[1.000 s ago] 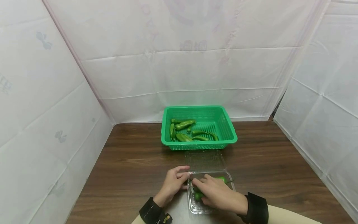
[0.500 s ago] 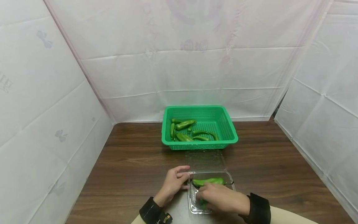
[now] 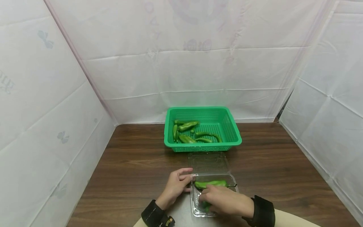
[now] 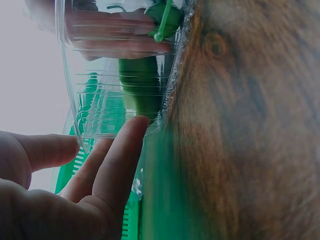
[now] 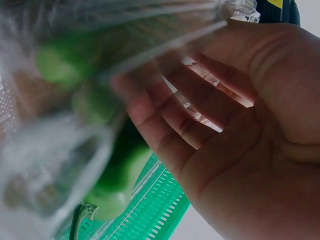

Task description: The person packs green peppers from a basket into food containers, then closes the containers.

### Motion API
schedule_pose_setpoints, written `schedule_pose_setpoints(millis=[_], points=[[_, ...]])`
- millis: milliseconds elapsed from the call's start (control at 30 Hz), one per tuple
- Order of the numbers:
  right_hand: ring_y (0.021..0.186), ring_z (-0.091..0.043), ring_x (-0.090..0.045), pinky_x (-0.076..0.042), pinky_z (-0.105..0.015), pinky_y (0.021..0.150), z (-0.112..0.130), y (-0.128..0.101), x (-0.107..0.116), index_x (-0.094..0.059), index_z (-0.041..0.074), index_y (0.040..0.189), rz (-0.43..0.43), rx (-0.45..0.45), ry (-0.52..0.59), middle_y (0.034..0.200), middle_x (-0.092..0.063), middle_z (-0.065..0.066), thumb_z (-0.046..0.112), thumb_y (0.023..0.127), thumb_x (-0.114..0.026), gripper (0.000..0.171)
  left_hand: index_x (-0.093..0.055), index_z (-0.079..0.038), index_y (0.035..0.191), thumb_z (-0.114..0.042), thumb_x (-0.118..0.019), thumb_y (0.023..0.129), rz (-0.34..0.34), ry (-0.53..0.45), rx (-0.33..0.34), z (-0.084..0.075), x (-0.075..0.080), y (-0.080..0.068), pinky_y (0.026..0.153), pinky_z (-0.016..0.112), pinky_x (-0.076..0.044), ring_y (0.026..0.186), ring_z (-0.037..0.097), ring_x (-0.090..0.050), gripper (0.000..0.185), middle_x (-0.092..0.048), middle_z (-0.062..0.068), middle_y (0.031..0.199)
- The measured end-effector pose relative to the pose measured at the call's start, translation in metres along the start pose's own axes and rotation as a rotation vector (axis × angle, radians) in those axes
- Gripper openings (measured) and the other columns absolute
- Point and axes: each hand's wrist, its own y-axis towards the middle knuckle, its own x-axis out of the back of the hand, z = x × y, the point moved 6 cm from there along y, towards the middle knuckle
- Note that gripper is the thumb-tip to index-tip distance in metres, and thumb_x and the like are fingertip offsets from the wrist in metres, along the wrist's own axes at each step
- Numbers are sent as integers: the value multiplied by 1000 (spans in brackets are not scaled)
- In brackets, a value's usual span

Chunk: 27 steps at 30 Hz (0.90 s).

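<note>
The right hand (image 3: 225, 200) reaches into the clear plastic clamshell container (image 3: 214, 197) on the dark wooden table (image 3: 133, 167), its fingers loosely extended over a green pepper (image 3: 204, 206) in the near end; whether they grip it I cannot tell. The left hand (image 3: 174, 186) rests relaxed fingertips against the container's left wall. Another long green pepper (image 3: 211, 183) lies across the container's far end, and beyond its open lid sits a green perforated plastic basket (image 3: 233, 132) holding more green peppers (image 3: 187, 132).

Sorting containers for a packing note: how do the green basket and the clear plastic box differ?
The green basket is opaque, perforated and lidless; the clear plastic box is see-through with a hinged lid lying open. The basket sits untouched further back; the box is steadied by the left hand, with the right hand inside. Both hold green peppers.
</note>
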Motion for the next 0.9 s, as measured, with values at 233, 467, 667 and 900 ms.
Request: schedule_pose_setpoints(millis=[233,467,667,900], points=[[84,1,-52,-40,-10,63,1,0,2,-74,24,99,-11,26,-10,93,-66,19,11,73,-89,33,-57,8,138,-3,-65,100,-10,-1,5,1,1,0,70,35,-65,99,30,-74,41,-74,23,113],[86,1,-54,-44,-11,66,1,0,3,-73,25,99,1,32,-11,94,-65,18,14,75,-88,31,-57,8,138,-5,-65,100,-3,3,5,1,2,0,70,33,-64,100,29,-74,41,-74,22,113],[91,2,-57,-46,-13,68,1,-2,9,-70,25,98,-9,51,24,97,-65,16,18,77,-89,29,-55,7,140,-6,-64,101,11,13,6,0,2,0,72,34,-65,107,34,-72,41,-73,22,116],[91,2,-56,-46,-11,68,-2,-5,17,-72,24,110,-2,50,61,103,-66,14,18,82,-88,33,-50,6,144,-6,-63,102,1,12,-18,-2,5,0,72,36,-65,102,34,-73,45,-73,24,114]])
